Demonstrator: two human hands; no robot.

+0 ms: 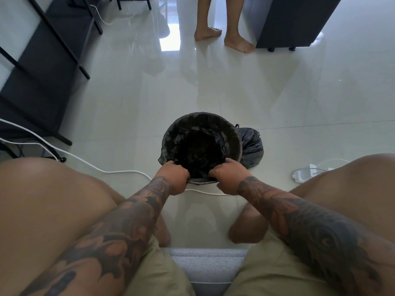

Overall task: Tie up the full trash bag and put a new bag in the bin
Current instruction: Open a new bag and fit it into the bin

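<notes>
Your left hand [174, 176] and right hand [227, 175] grasping the new bag [188, 133] at the bin's [238, 144] near rim, tied full bag [252, 146] just right of it on the floor [277, 92]

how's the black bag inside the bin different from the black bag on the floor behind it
The bag in the bin is spread open, lining the bin and folded over its rim; the bag on the floor is gathered into a closed bundle. The left hand and right hand grip the liner at the near rim; nothing touches the floor bag. Both are thin, crinkled black plastic.
</notes>
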